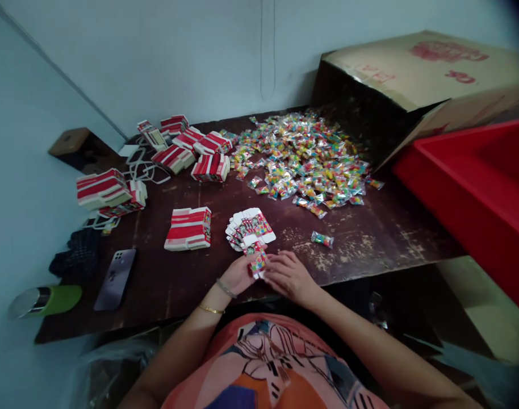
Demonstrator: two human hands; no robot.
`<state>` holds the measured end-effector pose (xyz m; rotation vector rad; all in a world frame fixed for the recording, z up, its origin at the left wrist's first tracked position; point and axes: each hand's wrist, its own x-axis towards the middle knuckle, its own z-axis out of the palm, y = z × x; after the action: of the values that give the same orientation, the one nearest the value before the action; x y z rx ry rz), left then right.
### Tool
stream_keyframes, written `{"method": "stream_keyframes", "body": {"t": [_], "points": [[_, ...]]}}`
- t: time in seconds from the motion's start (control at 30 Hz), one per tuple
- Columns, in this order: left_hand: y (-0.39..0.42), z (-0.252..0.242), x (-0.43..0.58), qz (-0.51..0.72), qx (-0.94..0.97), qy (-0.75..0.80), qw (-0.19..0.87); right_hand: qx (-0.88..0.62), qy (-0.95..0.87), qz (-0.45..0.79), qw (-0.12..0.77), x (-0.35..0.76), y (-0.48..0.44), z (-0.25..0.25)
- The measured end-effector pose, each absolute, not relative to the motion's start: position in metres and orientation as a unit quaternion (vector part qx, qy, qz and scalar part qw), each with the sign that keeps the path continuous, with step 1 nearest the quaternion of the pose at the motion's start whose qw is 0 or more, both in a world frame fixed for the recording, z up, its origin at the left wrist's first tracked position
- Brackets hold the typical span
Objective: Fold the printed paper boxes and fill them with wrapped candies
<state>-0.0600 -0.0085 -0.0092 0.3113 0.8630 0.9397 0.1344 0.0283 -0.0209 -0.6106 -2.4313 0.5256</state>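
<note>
Near the table's front edge, my left hand (237, 275) is closed around a small printed candy box (256, 260) with red and white patterns and white flaps. My right hand (291, 276) has its fingers at the lower right side of that box; whether they grip it is hard to make out. Just beyond lies a fanned pile of flattened boxes (253, 224). To the left sits a neat red-and-white stack of flat boxes (188, 229). One wrapped candy packet (322, 239) lies by itself to the right of my hands.
A large heap of wrapped candies (302, 159) covers the back middle. More box stacks (191, 142) stand back left. A phone (115, 279) and a green-and-silver bottle (50, 300) lie at left. On the right are a red bin (468, 170) and a big open carton (434, 71).
</note>
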Motion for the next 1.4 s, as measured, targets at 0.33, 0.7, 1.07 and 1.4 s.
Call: {"method": "stream_keyframes", "body": {"t": [0.33, 0.7, 1.07, 1.4], "points": [[-0.02, -0.009, -0.016, 0.324, 0.239, 0.465, 0.788, -0.366, -0.797, 0.374, 0.301, 0.147, 0.028, 0.004], [-0.023, -0.016, -0.011, 0.308, 0.462, 0.552, 0.622, -0.385, -0.659, 0.584, 0.276, 0.164, 0.017, 0.01], [-0.059, 0.002, -0.008, 0.327, 0.567, 0.487, 0.579, -0.401, -0.243, 0.846, 0.255, 0.194, -0.031, -0.017], [-0.063, -0.002, 0.005, 0.302, 0.345, 0.519, 0.721, -0.426, -0.348, 0.821, 0.154, 0.18, -0.036, -0.025]]}}
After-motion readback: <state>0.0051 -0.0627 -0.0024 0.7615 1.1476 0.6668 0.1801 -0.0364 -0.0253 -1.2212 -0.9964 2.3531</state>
